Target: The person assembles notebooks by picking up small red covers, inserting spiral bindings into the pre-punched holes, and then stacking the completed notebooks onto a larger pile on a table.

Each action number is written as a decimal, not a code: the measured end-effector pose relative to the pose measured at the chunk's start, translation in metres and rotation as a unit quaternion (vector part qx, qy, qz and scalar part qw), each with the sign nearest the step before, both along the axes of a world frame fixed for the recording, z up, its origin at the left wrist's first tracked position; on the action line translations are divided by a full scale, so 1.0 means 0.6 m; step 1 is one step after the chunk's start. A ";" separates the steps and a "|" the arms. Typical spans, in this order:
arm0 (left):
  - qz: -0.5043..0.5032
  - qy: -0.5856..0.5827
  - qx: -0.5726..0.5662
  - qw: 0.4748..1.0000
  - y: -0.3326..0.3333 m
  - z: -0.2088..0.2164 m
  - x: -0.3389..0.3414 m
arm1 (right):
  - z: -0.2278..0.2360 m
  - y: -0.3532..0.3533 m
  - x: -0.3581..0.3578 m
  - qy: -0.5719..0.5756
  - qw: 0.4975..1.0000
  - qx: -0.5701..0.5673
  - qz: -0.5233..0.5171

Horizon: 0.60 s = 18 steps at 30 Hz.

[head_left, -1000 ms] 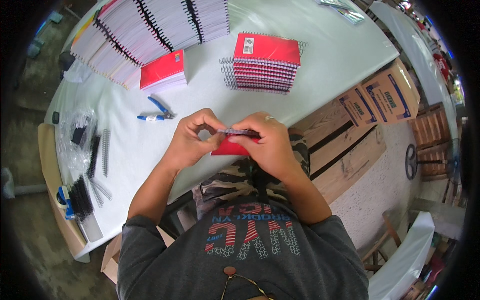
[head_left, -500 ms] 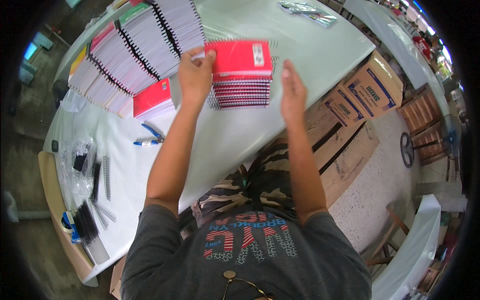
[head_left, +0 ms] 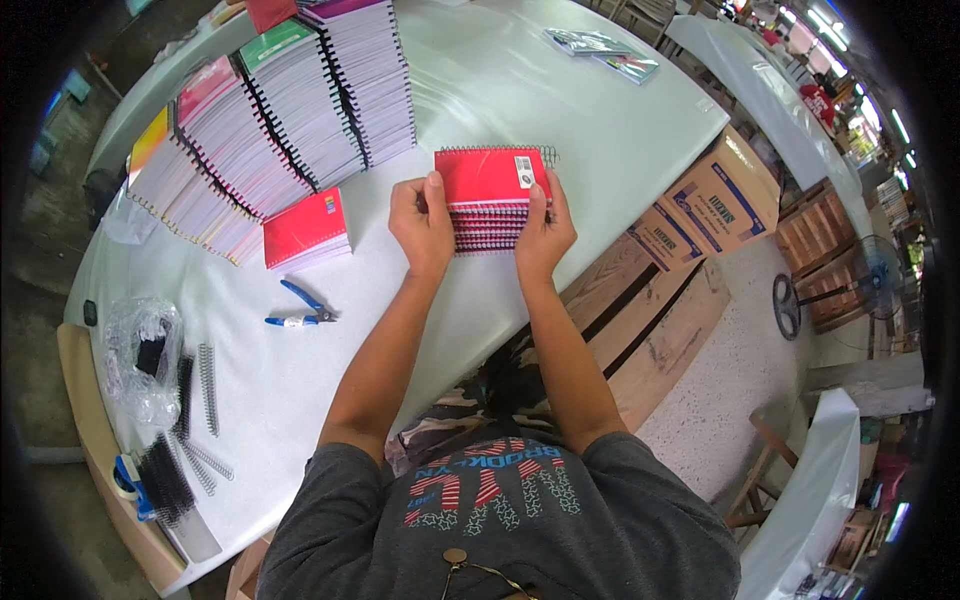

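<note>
A stack of red spiral notebooks [head_left: 482, 178] sits on the pale covered table before me, a small white label on its top cover. My left hand [head_left: 422, 222] presses against the stack's left side, thumb at the top edge. Against the right side lies my right hand [head_left: 545, 228], its thumb reaching onto the cover near the label. Between them the two hands grip the stack. To the left lies a smaller red notebook pile [head_left: 306, 228]. Blue-handled pliers [head_left: 304, 306] rest on the table nearer to me.
Tall rows of notebooks [head_left: 290, 110] with coloured covers stand at the far left. Black and metal coils [head_left: 168, 478] and a clear plastic bag [head_left: 145, 355] lie at the near left. Flat plastic packets [head_left: 602, 50] lie at the far edge. Cardboard boxes [head_left: 722, 200] stand beyond the table's right edge.
My right hand has come in to the stack's right side. The left hand has moved from the upper left corner down to its left side. The red stack looks squarer and sits nearer.
</note>
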State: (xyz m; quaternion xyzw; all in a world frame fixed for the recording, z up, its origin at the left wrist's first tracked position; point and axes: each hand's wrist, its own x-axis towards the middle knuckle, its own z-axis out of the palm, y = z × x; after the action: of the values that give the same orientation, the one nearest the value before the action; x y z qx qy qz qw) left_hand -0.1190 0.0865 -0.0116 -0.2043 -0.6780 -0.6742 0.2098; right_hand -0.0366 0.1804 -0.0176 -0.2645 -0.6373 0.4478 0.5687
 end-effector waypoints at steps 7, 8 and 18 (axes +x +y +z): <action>-0.075 -0.035 0.083 0.993 -0.001 -0.005 -0.007 | -0.008 -0.001 -0.005 0.029 0.998 -0.063 -0.007; -0.085 -0.023 0.064 0.994 -0.004 -0.009 -0.009 | -0.012 0.006 0.001 0.028 0.998 -0.052 -0.007; -0.010 0.197 -0.525 0.828 -0.284 0.045 -0.101 | 0.007 -0.053 0.081 -0.024 0.986 0.151 -0.065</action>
State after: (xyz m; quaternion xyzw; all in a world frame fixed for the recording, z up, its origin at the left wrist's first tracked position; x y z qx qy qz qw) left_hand -0.1797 -0.0838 0.0157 -0.4185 -0.8721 -0.1642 0.1934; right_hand 0.0119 0.1488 -0.0132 -0.2272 -0.6925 0.3023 0.6144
